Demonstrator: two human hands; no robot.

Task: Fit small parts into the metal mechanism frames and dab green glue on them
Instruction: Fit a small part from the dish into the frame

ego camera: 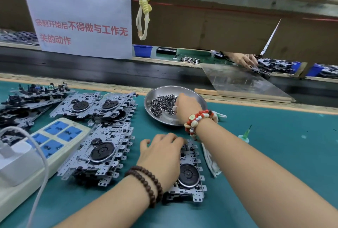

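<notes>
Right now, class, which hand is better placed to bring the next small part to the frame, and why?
The right hand: it is already in the dish among the small parts. The left hand rests on the frame, steadying it.

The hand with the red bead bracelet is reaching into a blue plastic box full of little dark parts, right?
Not quite. In the head view, the right hand with the red bead bracelet reaches into a round shiny metal dish of little dark parts, not a blue plastic box.
</notes>
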